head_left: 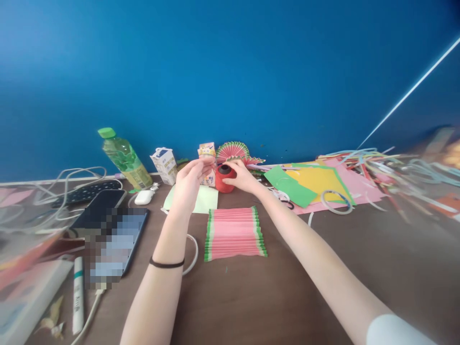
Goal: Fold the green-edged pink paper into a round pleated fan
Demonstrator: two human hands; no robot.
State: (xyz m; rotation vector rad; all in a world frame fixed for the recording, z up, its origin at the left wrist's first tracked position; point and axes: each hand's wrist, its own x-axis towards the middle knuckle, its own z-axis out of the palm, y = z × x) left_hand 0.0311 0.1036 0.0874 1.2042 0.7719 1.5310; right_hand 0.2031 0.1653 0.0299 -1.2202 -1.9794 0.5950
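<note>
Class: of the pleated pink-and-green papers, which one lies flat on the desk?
The rectangular pleated sheet, nearest the camera on the brown desk; the pleated fans farther back, near the blue wall, spread in curves.

Matt paper and glossy plastic around me

The pleated pink sheet (235,233) before me is thin, matt paper, ridged by folds around a smoother middle band. My right fingers (232,182) meet a red spool (225,187) that looks wound in matt thread around a dark, smooth core (225,169). The brown surface (287,278) looks like smooth wood with a dull sheen. The bottle (124,155) is see-through, glossy plastic; the earbud case (143,197), smooth white plastic. The coloured sheets (319,184) are flat, matt paper.
</note>
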